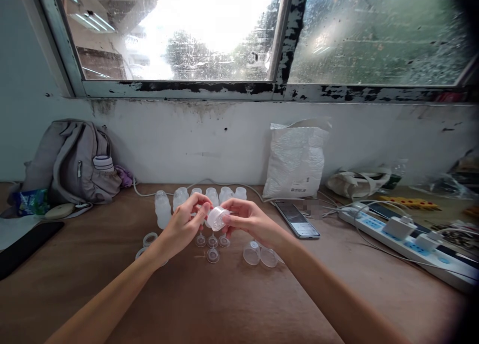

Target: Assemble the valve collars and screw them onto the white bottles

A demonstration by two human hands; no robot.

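Raised above the table, a small frosted plastic bottle cap [216, 218] with ridged sides is held between both hands. My right hand [247, 217] grips it from the right with thumb and fingers. My left hand [187, 219] is closed in a pinch at its left edge; the fingers partly hide the contact. Behind the hands stands a row of frosted baby bottles [162, 209], some partly covered. Below lie several clear bottle teats [213, 255]. Clear plastic cups [252, 254] sit by my right forearm, and plastic rings [150, 239] lie beside my left forearm.
A phone [297, 219] lies right of the hands, before a white padded bag [295, 159] against the wall. Farther right are a power strip [407, 242] and loose cables. At left are a grey backpack [75, 159] and a black flat object [28, 249].
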